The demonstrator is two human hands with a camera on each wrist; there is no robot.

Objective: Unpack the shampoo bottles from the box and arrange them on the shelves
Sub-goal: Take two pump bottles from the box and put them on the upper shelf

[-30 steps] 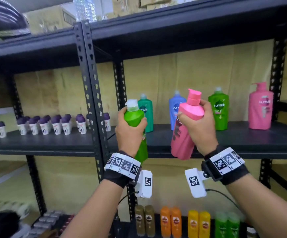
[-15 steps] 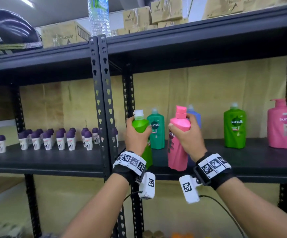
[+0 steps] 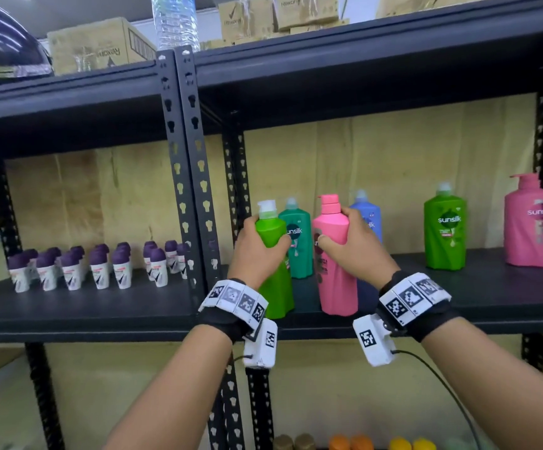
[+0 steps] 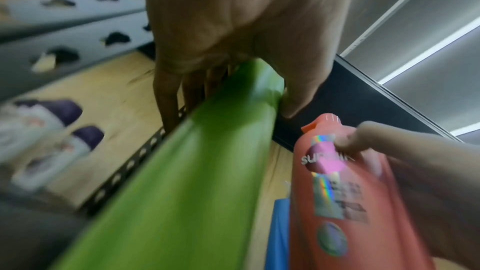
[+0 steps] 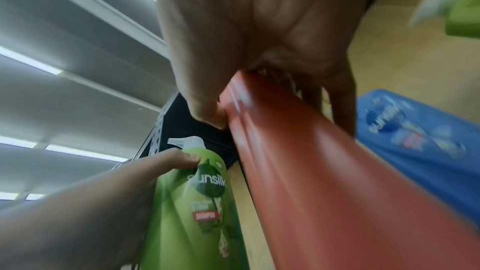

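My left hand (image 3: 259, 251) grips a light green shampoo bottle (image 3: 275, 287) by its shoulder, upright at the front of the black middle shelf (image 3: 478, 306). My right hand (image 3: 351, 251) grips a pink pump bottle (image 3: 336, 287) the same way, just to its right. Whether their bases touch the shelf I cannot tell. Behind them stand a teal bottle (image 3: 297, 241) and a blue bottle (image 3: 369, 219). In the wrist views my left hand (image 4: 221, 81) wraps the green bottle (image 4: 182, 182) and my right hand (image 5: 272, 98) wraps the pink bottle (image 5: 337, 182).
Further right on the shelf stand a green bottle (image 3: 445, 228) and a large pink pump bottle (image 3: 528, 222). Black uprights (image 3: 185, 177) divide the bays; several small purple-capped bottles (image 3: 101, 267) fill the left bay. Cardboard boxes (image 3: 98, 43) sit on top. Coloured caps (image 3: 351, 441) show below.
Both hands have moved forward and down with their bottles, from in front of the shelf edge to over the shelf. The pink bottle has come upright from a tilt.
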